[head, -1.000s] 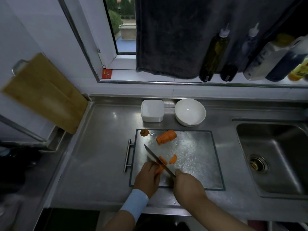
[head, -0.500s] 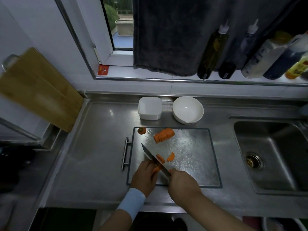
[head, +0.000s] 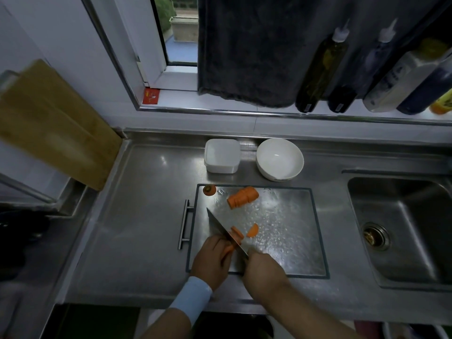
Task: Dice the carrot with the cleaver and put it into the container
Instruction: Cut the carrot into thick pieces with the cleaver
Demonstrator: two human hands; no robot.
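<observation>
On the steel cutting board my left hand pins a carrot piece with curled fingers. My right hand grips the cleaver by its handle; the blade runs diagonally up-left and rests against the carrot, with cut slices on its right side. A half-round slice lies just beyond. A sliced carrot chunk sits near the board's far edge, and the carrot top at its far left corner. The white square container stands behind the board.
A white bowl stands next to the container. The sink lies to the right. A wooden board leans on the left wall. Several bottles line the window ledge, and a dark towel hangs above it.
The view has shifted slightly with my head. The cleaver has worked through the carrot beside my left fingers; both hands stay in nearly the same spot.
</observation>
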